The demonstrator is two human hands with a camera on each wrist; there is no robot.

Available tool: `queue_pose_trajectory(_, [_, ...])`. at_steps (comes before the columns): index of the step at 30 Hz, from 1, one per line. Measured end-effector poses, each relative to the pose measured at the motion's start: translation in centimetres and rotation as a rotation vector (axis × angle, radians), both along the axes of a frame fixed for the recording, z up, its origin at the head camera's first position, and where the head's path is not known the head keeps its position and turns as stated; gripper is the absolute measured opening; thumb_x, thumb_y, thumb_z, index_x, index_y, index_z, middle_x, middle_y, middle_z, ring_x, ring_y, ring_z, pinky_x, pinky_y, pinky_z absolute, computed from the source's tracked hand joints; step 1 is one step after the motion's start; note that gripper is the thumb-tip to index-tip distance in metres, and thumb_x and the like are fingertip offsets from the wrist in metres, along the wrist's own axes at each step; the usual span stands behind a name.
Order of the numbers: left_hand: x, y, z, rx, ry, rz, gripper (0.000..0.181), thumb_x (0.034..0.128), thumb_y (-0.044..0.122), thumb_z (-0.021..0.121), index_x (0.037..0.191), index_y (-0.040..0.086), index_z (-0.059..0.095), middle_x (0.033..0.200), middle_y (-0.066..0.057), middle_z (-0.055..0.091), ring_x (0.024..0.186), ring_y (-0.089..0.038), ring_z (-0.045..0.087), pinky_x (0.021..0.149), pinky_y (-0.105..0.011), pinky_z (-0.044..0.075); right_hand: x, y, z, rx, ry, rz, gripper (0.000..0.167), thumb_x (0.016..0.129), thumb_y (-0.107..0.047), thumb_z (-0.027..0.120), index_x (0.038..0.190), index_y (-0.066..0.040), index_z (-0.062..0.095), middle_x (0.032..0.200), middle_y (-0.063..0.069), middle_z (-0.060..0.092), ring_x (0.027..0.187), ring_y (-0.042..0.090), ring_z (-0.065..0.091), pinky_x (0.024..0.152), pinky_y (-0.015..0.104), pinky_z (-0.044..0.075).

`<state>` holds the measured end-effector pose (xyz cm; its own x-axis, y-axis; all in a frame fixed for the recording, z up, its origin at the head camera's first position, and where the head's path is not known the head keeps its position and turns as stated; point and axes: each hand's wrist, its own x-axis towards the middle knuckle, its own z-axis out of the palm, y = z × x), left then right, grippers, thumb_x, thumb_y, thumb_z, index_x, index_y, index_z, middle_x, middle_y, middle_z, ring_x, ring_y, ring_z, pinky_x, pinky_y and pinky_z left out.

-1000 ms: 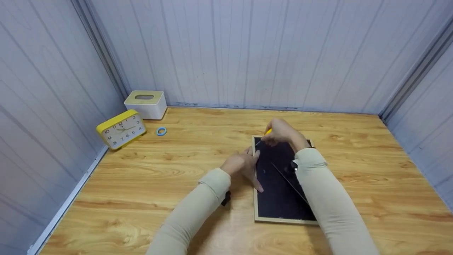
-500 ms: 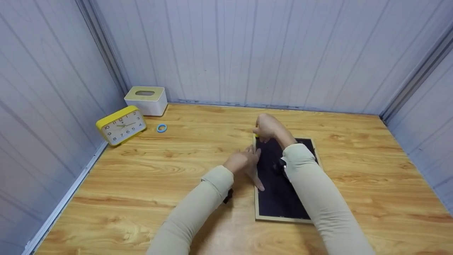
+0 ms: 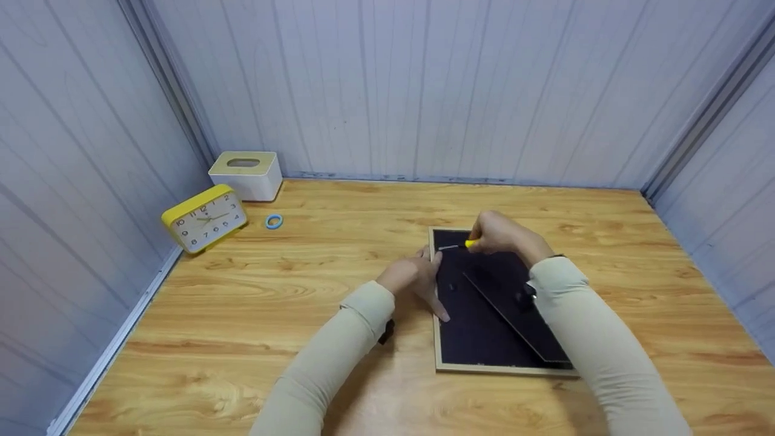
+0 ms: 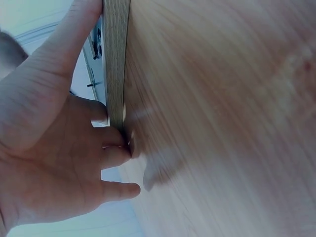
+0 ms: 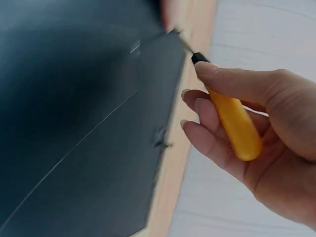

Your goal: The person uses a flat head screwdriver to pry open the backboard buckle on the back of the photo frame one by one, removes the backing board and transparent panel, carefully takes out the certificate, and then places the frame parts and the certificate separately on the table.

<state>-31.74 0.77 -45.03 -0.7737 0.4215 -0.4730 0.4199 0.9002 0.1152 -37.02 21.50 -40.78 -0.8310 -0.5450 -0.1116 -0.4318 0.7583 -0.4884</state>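
A picture frame with a black back (image 3: 478, 339) and a pale wooden border lies on the table. My right hand (image 3: 502, 233) pinches a yellow-handled screwdriver (image 5: 237, 126) between thumb and fingers; its metal tip points to the frame's left edge, near the far corner. Against that left edge rests my left hand (image 3: 424, 281), thumb on the black back and other fingers along the wooden side (image 4: 116, 59). The left wrist view shows these fingers fairly straight, touching the border. Small metal tabs (image 5: 160, 140) sit along the inner border. A black flap stand lies slanted on the back.
At the far left a yellow alarm clock (image 3: 206, 219) leans beside a white tissue box (image 3: 248, 181) with a pale lid. A small blue ring (image 3: 273, 221) lies near them. Panelled walls enclose the table (image 3: 303, 254) at the back and both sides.
My right hand went left to the frame's far left corner, then came back right and nearer, still gripping the screwdriver. The left hand has stayed at the frame's left edge.
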Motion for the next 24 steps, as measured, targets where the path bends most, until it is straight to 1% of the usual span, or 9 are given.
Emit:
queue_pose_trajectory(3, [-0.1, -0.1, 0.1, 0.036, 0.006, -0.001, 0.148, 0.0589, 0.078, 0.079, 0.162, 0.012, -0.004, 0.166, -0.019, -0.006, 0.153, -0.028, 0.0, 0.117, -0.046, 0.025, 0.6, 2.6, -0.5, -0.036, 0.02, 0.015, 0.017, 0.092, -0.007, 0.071, 0.1, 0.007, 0.076, 0.088, 0.016, 0.075, 0.072, 0.028, 0.071, 0.065, 0.036, 0.058])
queue_pose_trajectory(6, [0.0, -0.3, 0.0, 0.065, -0.004, -0.013, 0.147, 0.06, 0.076, 0.08, 0.161, 0.012, -0.005, 0.166, -0.019, -0.008, 0.152, -0.029, -0.002, 0.118, -0.047, 0.023, 1.3, 6.2, -1.5, -0.134, 0.064, 0.019, 0.02, 0.096, -0.011, 0.068, 0.103, 0.006, 0.076, 0.09, 0.016, 0.075, 0.079, 0.034, 0.071, 0.068, 0.038, 0.057])
queue_pose_trajectory(9, [0.1, -0.4, 0.0, 0.072, -0.011, -0.023, 0.146, 0.0615, 0.076, 0.08, 0.161, 0.011, -0.006, 0.165, -0.019, -0.011, 0.152, -0.029, -0.004, 0.118, -0.047, 0.022, 2.3, 10.4, -2.4, -0.225, 0.109, -0.019, 0.022, 0.098, -0.013, 0.066, 0.103, 0.005, 0.076, 0.091, 0.016, 0.075, 0.082, 0.035, 0.07, 0.069, 0.036, 0.056])
queue_pose_trajectory(11, [0.2, -0.4, -0.1, 0.07, -0.01, -0.018, 0.146, 0.0614, 0.076, 0.08, 0.161, 0.012, -0.006, 0.165, -0.019, -0.011, 0.152, -0.028, -0.006, 0.118, -0.047, 0.022, 3.1, 13.2, -2.9, -0.246, 0.14, -0.058, 0.022, 0.098, -0.014, 0.066, 0.103, 0.005, 0.076, 0.091, 0.016, 0.074, 0.08, 0.033, 0.069, 0.067, 0.032, 0.054])
queue_pose_trajectory(14, [0.2, -0.5, -0.4, 0.069, -0.004, -0.019, 0.147, 0.0607, 0.077, 0.079, 0.161, 0.011, -0.005, 0.165, -0.02, -0.01, 0.152, -0.028, -0.005, 0.118, -0.048, 0.021, 4.7, 17.2, -3.4, -0.223, 0.162, -0.138, 0.022, 0.097, -0.016, 0.068, 0.103, 0.003, 0.077, 0.092, 0.016, 0.074, 0.078, 0.028, 0.067, 0.065, 0.027, 0.052])
queue_pose_trajectory(15, [0.2, -0.5, -0.5, 0.073, -0.003, -0.017, 0.147, 0.0602, 0.077, 0.08, 0.161, 0.012, -0.005, 0.165, -0.02, -0.01, 0.152, -0.028, -0.005, 0.118, -0.049, 0.021, 5.2, 18.5, -3.6, -0.209, 0.158, -0.167, 0.023, 0.097, -0.017, 0.069, 0.104, 0.004, 0.076, 0.094, 0.017, 0.074, 0.079, 0.027, 0.067, 0.065, 0.028, 0.052])
queue_pose_trajectory(18, [0.2, -0.6, -0.7, 0.075, -0.005, -0.016, 0.147, 0.0601, 0.077, 0.08, 0.161, 0.013, -0.005, 0.165, -0.018, -0.01, 0.152, -0.027, -0.006, 0.119, -0.052, 0.016, 6.9, 21.6, -4.6, -0.165, 0.126, -0.251, 0.029, 0.097, -0.02, 0.069, 0.111, 0.005, 0.074, 0.102, 0.021, 0.073, 0.089, 0.028, 0.068, 0.069, 0.029, 0.054])
queue_pose_trajectory(21, [0.2, -0.6, -0.6, 0.077, -0.013, -0.012, 0.146, 0.0607, 0.076, 0.08, 0.161, 0.014, -0.006, 0.165, -0.017, -0.012, 0.152, -0.026, -0.007, 0.119, -0.055, 0.013, 7.9, 23.5, -5.6, -0.135, 0.102, -0.312, 0.034, 0.095, -0.022, 0.071, 0.114, 0.006, 0.072, 0.106, 0.023, 0.071, 0.095, 0.031, 0.067, 0.071, 0.028, 0.054])
queue_pose_trajectory(24, [0.0, -0.4, -0.3, 0.067, -0.004, -0.023, 0.146, 0.0606, 0.076, 0.08, 0.161, 0.014, -0.006, 0.166, -0.017, -0.011, 0.152, -0.026, -0.007, 0.119, -0.054, 0.014, 8.3, 24.3, -6.3, -0.129, 0.097, -0.347, 0.032, 0.093, -0.021, 0.073, 0.111, 0.006, 0.074, 0.105, 0.023, 0.072, 0.094, 0.03, 0.067, 0.068, 0.025, 0.053])
